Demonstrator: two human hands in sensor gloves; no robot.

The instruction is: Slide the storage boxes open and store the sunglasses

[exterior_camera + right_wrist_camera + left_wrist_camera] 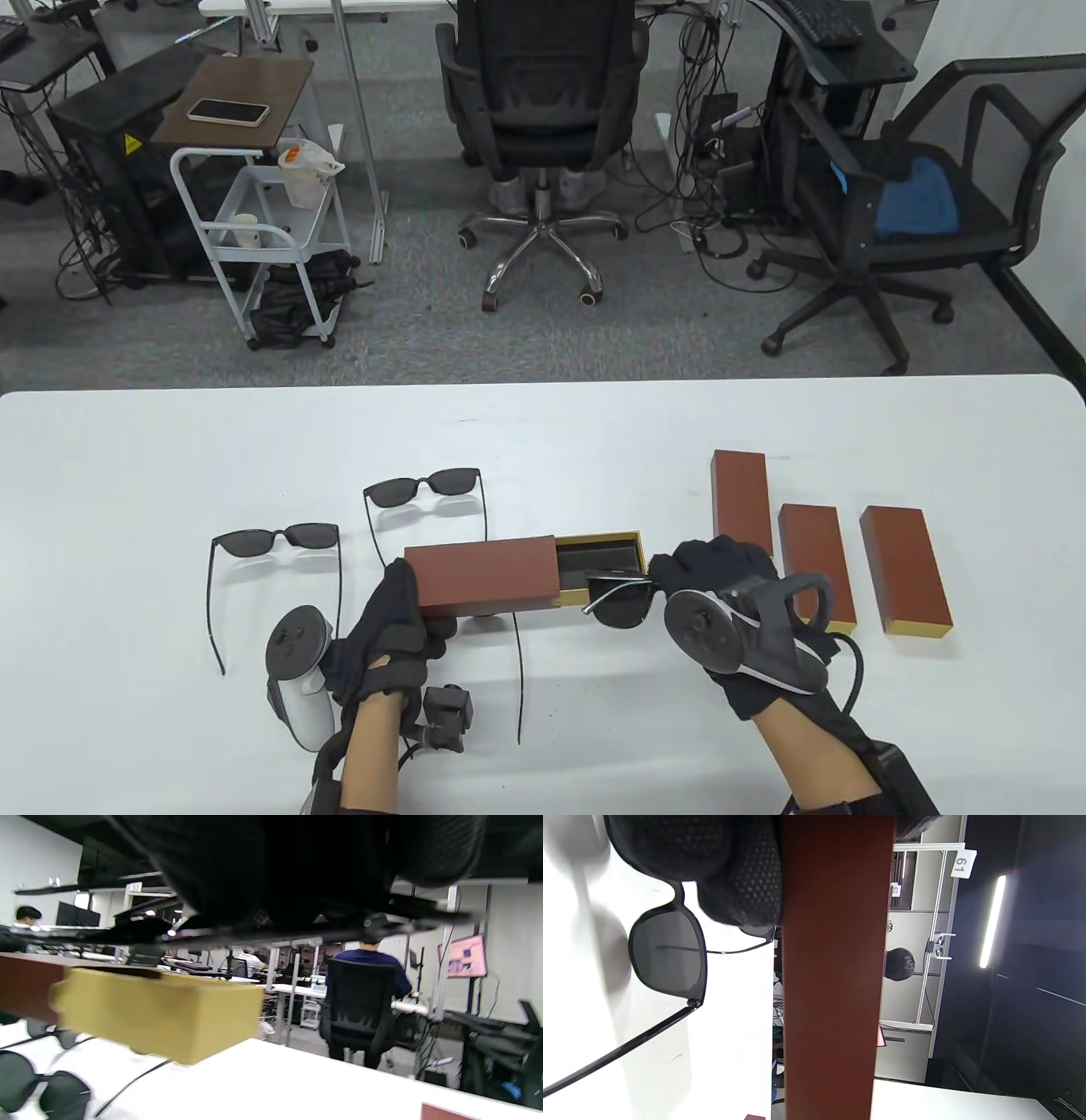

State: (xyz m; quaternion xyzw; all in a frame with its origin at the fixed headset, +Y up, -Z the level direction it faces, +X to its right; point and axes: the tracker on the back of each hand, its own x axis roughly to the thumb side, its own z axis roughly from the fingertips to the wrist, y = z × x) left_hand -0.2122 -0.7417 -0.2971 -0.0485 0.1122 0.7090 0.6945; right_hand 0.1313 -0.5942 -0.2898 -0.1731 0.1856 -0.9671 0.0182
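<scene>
**Black-gloved hands loading one pair of sunglasses into a slid-open box**

Nearest the viewer, the left hand (394, 624) grips the brown sleeve (484, 577) of the open storage box at its left end, fingers curled round it. The right hand (721, 586) pinches a pair of sunglasses (624, 598) by the frame, just at the mouth of the gold-edged drawer (604, 556), which is slid out to the right of the sleeve. One temple arm (516, 671) of this pair trails down toward the viewer over the white worktop (127, 475) (apparently unfolded).

Step in hand, as judged: the box is already open and the glasses are being brought to the drawer, not yet inside it. The next move probably calls for folding the trailing arm, laying the pair flat in the drawer and pushing the drawer back while the left hand steadies the sleeve.

Count, moving away from the viewer: three pairs of sunglasses, namely the held one, a second pair (276, 543) left of the box, and a third pair (424, 488) beyond it, both lying with arms open. Four boxes: the open one and three closed boxes (819, 556) side by side at right.
</scene>
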